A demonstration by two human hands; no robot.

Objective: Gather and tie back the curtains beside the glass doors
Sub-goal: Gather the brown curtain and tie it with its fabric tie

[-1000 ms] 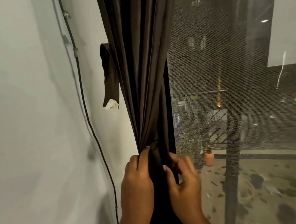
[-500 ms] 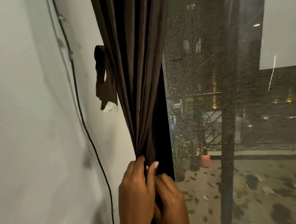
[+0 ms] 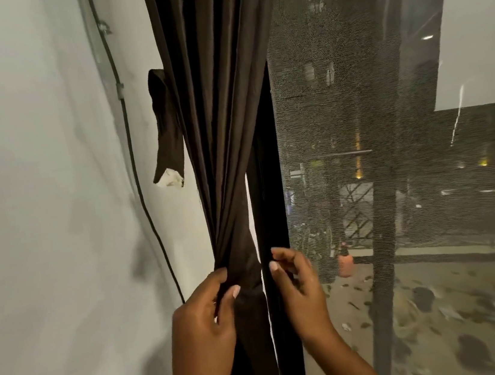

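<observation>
A dark brown curtain (image 3: 222, 102) hangs in tight folds between the white wall and the glass door. My left hand (image 3: 205, 315) grips the gathered bunch low down, thumb across the front. My right hand (image 3: 297, 287) hovers just right of the bunch, fingers curled and apart, off the fabric and in front of the dark door frame (image 3: 270, 215). A brown tie-back strap (image 3: 165, 125) with a pale end dangles on the wall left of the curtain, above both hands.
A black cable (image 3: 130, 146) runs down the white wall (image 3: 39, 214) at the left. At the right, the glass door's mesh screen (image 3: 355, 110) shows a night street, an orange pot (image 3: 344, 264) and a dark post outside.
My right hand has let go of the curtain and moved right. The left hand keeps its grip on the bunch, which now sits pulled left of the frame.
</observation>
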